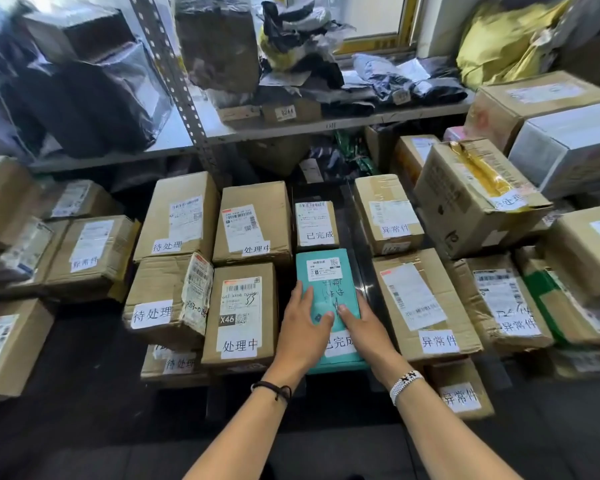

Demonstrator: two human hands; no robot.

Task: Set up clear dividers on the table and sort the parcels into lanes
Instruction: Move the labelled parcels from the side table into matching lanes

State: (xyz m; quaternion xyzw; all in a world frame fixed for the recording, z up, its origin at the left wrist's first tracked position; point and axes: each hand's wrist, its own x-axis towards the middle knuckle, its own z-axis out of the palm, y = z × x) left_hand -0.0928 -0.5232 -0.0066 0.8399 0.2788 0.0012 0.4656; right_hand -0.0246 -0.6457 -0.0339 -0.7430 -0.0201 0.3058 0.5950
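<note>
under both hands lies the flat teal paper-wrapped parcel [321, 271], in the third lane from the left. the left hand [303, 327] and the right hand [359, 323] rest open on its near half, fingers straight and pressing down, gripping nothing. just beyond the fingertips sits a small brown cardboard box [316, 225] with the same kind of handwritten white label, so i judge this to be the sorting step, with the teal parcel being seated in its lane.

the next move probably calls for sliding it square behind that small box, clear of the clear plastic divider [362, 258] that seems to glint just right of the right hand, and then lifting off to fetch another parcel.

counted on the dark worktop [347, 220], there are four lanes. left of the left hand, the outer-lane brown boxes [177, 216] number three and the next-lane brown boxes [253, 220] two. the hands' own lane holds two parcels. right of the right hand, the right-lane brown boxes [388, 213] number three. how many dividers stand i cannot tell.
</note>
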